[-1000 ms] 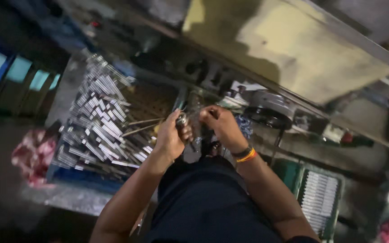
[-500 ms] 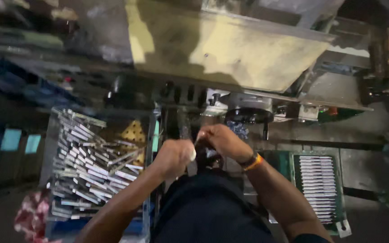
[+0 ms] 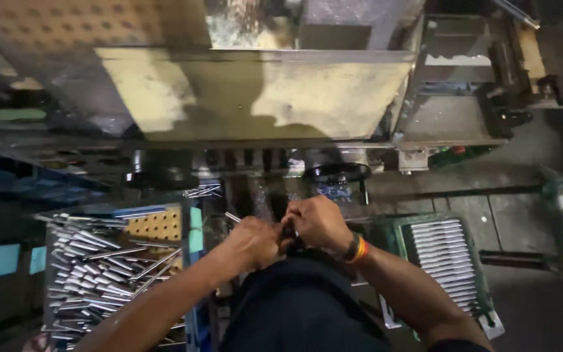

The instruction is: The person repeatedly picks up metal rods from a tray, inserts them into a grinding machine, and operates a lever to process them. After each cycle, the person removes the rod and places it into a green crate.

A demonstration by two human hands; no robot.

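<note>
Gripping perhaps one rod, two hands

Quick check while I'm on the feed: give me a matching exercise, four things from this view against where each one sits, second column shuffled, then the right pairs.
Things:
1. loose metal rods
2. neat row of rods in a green tray
3. orange wristband
4. big metal hopper

Places:
A. on the right wrist
B. above the hands, across the top of the view
C. piled in the crate on the left
D. on the right, beside the right forearm

Pairs: 1-C, 2-D, 3-A, 4-B

Both hands, left hand and right hand, meet at the middle on a small part too hidden to identify.
</note>
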